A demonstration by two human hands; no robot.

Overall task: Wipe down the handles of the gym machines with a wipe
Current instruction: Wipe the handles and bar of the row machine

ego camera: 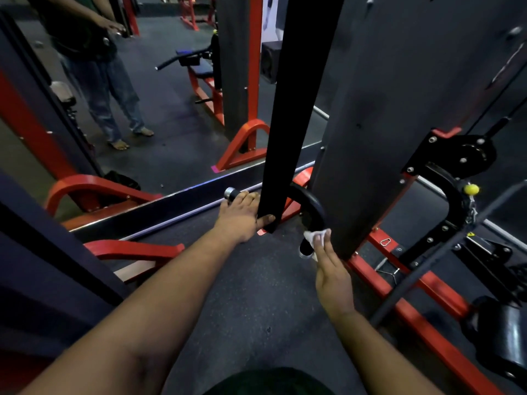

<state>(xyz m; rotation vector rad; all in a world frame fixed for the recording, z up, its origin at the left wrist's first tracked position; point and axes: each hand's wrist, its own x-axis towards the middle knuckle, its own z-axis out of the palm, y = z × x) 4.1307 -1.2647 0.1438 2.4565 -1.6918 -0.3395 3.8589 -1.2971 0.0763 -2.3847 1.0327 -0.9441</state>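
The black curved handle (pixel 309 212) hangs just in front of the dark upright post (pixel 293 109). The right hand (pixel 330 269) presses the white wipe (pixel 316 236) against the handle's near grip, fingers straight and together, wipe under the fingertips. The left hand (pixel 242 215) curls around the handle's far end, thumb against the post.
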